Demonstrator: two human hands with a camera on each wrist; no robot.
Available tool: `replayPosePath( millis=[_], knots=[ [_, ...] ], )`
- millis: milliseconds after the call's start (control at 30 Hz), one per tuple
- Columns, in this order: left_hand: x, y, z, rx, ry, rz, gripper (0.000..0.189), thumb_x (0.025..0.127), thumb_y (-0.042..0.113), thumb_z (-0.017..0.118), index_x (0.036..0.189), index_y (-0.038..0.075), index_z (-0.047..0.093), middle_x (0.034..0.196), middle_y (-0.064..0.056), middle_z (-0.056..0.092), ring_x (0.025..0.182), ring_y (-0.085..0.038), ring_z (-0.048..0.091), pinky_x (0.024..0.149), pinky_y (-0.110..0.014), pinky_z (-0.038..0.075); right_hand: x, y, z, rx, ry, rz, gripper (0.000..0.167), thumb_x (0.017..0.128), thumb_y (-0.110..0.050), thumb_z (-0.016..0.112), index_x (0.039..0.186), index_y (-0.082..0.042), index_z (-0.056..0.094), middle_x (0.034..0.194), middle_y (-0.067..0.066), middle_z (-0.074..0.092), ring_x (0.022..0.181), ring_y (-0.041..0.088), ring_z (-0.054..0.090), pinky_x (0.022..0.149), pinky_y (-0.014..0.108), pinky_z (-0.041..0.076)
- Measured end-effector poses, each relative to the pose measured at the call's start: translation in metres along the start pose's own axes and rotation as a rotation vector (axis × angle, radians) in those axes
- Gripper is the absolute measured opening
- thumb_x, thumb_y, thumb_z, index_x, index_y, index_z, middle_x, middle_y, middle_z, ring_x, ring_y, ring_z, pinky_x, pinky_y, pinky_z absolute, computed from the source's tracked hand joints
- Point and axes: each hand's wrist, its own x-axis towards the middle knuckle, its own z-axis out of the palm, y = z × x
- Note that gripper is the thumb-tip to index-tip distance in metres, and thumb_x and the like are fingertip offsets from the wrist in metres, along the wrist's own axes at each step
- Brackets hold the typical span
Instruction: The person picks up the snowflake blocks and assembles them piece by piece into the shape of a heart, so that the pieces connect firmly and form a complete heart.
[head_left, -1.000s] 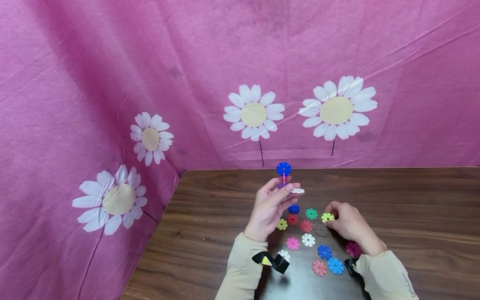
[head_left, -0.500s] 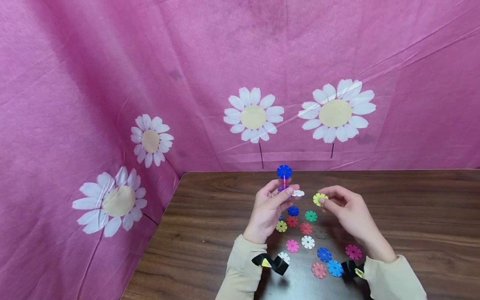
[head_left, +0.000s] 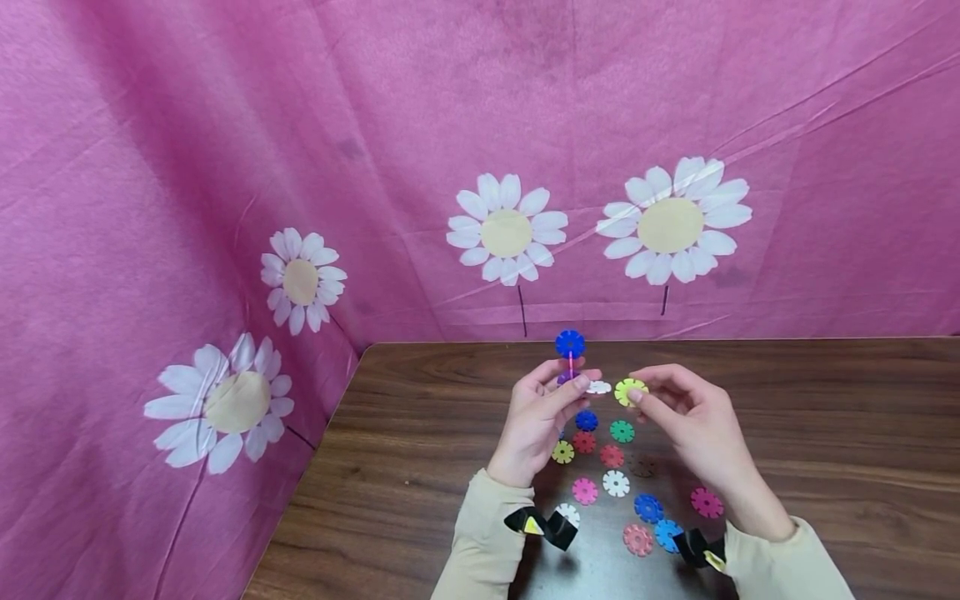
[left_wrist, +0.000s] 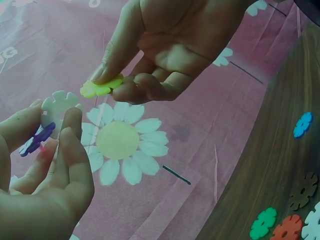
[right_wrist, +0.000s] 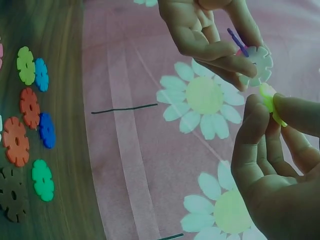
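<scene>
Since the earliest head frame, the right hand [head_left: 697, 429] has carried the bright yellow, round, notched plastic-looking disc [head_left: 626, 392] up from near the tabletop, and it now sits just to the right of the flat-lying white notched disc [head_left: 597, 388], the landmark here. Over the last half second the gap between the two has narrowed. The left hand [head_left: 534, 417] has barely shifted meanwhile.

The right hand's grip is a closed pinch, thumb and fingertips on the yellow disc, part of whose rim projects toward the white one. The left hand, immediately left of the white disc, has its thumb and fingers curled around the cluster that disc belongs to: a thin pink piece [head_left: 571, 365] seen edge-on, a purple notched disc [left_wrist: 37, 139] close by, and a royal-blue notched disc [head_left: 570, 344] standing above and left of the white one. How the slots lock together behind the fingers cannot be told.

For the work, this looks like the lining-up stage: the yellow disc seems not yet joined, with a slim gap in the head view. Loose discs, including a green one [head_left: 622, 431], lie on the dark wood-grain table [head_left: 847, 433] below the white disc.
</scene>
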Motion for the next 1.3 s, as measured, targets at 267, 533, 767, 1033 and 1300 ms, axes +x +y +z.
replayPosePath(
  millis=[267, 533, 767, 1033, 1300],
  knots=[
    [-0.0012, -0.0002, 0.0021, 0.026, -0.014, -0.002, 0.025, 0.092, 0.004, 0.063, 0.116, 0.0, 0.06, 0.096, 0.002, 0.075, 0.087, -0.007, 0.07, 0.078, -0.02, 0.055, -0.0016, -0.0017, 0.0011, -0.022, 0.006, -0.011, 0.022, 0.092, -0.007, 0.064, 0.113, -0.002, 0.064, 0.087, -0.011, 0.066, 0.071, 0.006, 0.067, 0.063, 0.018, 0.055],
    [0.0002, -0.0028, 0.0012, 0.045, -0.007, -0.015, 0.028, 0.091, 0.003, 0.063, 0.118, -0.002, 0.059, 0.097, 0.0, 0.075, 0.09, -0.009, 0.071, 0.079, -0.022, 0.056, -0.0019, -0.0032, 0.0039, -0.011, 0.004, -0.012, 0.024, 0.092, -0.007, 0.064, 0.115, 0.0, 0.065, 0.084, -0.01, 0.067, 0.07, 0.006, 0.068, 0.06, 0.019, 0.054],
    [0.0003, -0.0034, 0.0007, 0.064, -0.03, -0.003, 0.034, 0.09, 0.003, 0.065, 0.122, -0.004, 0.058, 0.109, -0.014, 0.072, 0.092, -0.009, 0.071, 0.082, -0.026, 0.057, -0.0024, -0.0031, 0.0043, -0.061, 0.039, -0.02, 0.025, 0.091, -0.008, 0.066, 0.115, -0.006, 0.067, 0.08, -0.008, 0.065, 0.067, 0.005, 0.064, 0.052, 0.021, 0.048],
    [-0.0015, -0.0004, -0.0003, 0.158, -0.105, -0.006, 0.045, 0.085, -0.003, 0.067, 0.129, 0.002, 0.057, 0.127, -0.032, 0.056, 0.103, -0.017, 0.07, 0.093, -0.034, 0.054, -0.0021, -0.001, 0.0022, -0.098, 0.07, -0.038, 0.025, 0.089, -0.008, 0.068, 0.114, -0.009, 0.069, 0.076, -0.008, 0.064, 0.063, 0.009, 0.055, 0.047, 0.025, 0.039],
    [-0.0018, 0.0023, -0.0009, 0.177, -0.108, -0.049, 0.043, 0.086, -0.006, 0.065, 0.128, 0.002, 0.057, 0.126, -0.028, 0.06, 0.104, -0.016, 0.07, 0.091, -0.032, 0.054, -0.0027, -0.0015, 0.0013, -0.107, 0.053, -0.032, 0.027, 0.09, -0.011, 0.067, 0.117, -0.009, 0.07, 0.083, -0.013, 0.066, 0.07, 0.007, 0.059, 0.055, 0.02, 0.047]
  ],
)
